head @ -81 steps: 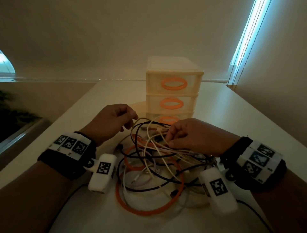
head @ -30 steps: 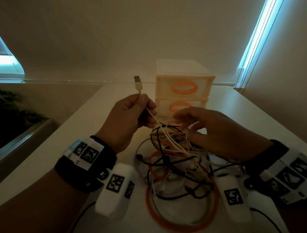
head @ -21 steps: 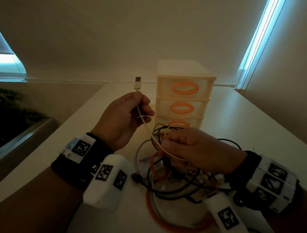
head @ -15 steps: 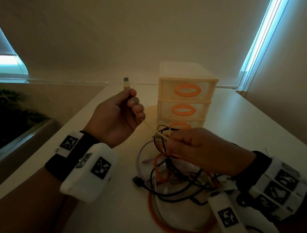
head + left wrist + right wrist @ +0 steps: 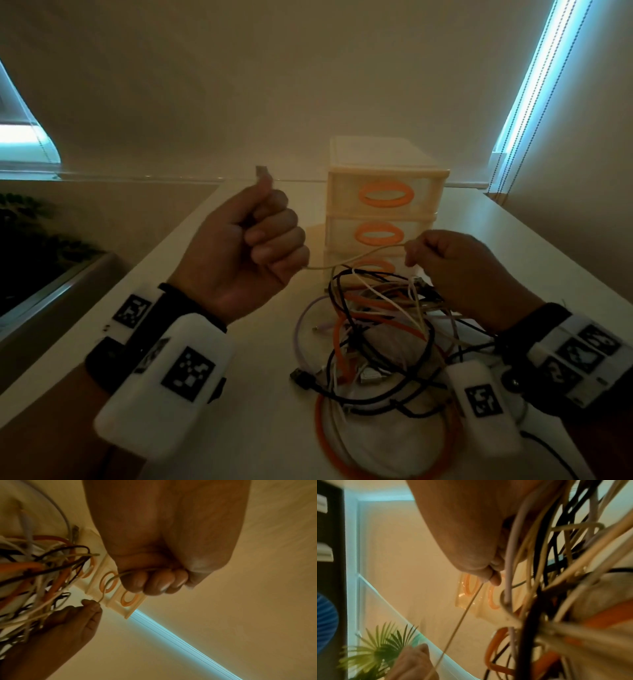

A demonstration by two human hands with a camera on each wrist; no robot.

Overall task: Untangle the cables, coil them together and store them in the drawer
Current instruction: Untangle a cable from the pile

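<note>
A tangle of cables (image 5: 380,329), black, white, orange and pale lilac, lies on the table in front of a small three-drawer unit (image 5: 385,205) with orange handles. My left hand (image 5: 253,246) is raised in a fist around a thin cream cable (image 5: 356,258); its USB plug (image 5: 262,171) sticks up above the thumb. My right hand (image 5: 455,263) pinches the same cable further along, just above the tangle. The cable runs between the two hands, seen too in the left wrist view (image 5: 109,582) and right wrist view (image 5: 458,623). All three drawers are shut.
The pale table (image 5: 267,428) runs back to a wall with a window blind and its bead cords (image 5: 507,164) at the right. A dark ledge with a green plant (image 5: 20,219) drops off along the table's left edge.
My left hand pulled the cream cable's plug end up out of the tangle, then closed into a fist around it. My right hand moved right and up, sliding along the cable.
</note>
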